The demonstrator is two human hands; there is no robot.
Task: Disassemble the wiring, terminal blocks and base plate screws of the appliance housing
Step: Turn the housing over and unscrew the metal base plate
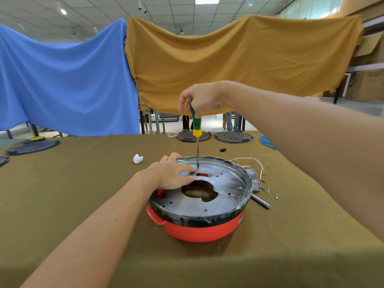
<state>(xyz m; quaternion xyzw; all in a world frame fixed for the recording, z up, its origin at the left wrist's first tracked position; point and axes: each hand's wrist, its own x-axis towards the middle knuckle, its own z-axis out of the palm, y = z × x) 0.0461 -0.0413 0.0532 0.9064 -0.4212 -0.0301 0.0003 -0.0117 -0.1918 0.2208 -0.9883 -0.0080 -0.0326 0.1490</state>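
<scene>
1. Right hand (pixel 202 100) makes the grip here: its fingers are curled round the top of the green and yellow screwdriver (pixel 196 123), holding it upright, with the metal tip down on the far part of the base plate (pixel 224 183).
2. Left hand (pixel 173 173) lies flat with straight fingers pressed on the plate's left side, grasping nothing; its fingertips are just beside the screwdriver tip.
3. Covering the whole surface is an olive cloth (pixel 83 194), and behind it hang a blue sheet (pixel 62 80) and a mustard sheet (pixel 239 63).
4. Upside down near the middle of the surface sits the red appliance housing (pixel 199 229), a red handle on its left, a black band round its upper edge.
5. Set inside that rim is the round grey base plate, with a large irregular opening in its middle and several small holes.
6. Along the far edge of the surface lie dark round discs (pixel 193 136), two at the centre and more at the left.
7. Just right of the housing lie grey terminal blocks (pixel 252 174) and loose white wiring (pixel 255 163).
8. Near them, toward the right, rest a grey bar (pixel 260 201) and a few loose screws (pixel 272 193).
9. Left of the housing sits a small white crumpled piece (pixel 137 159).
</scene>
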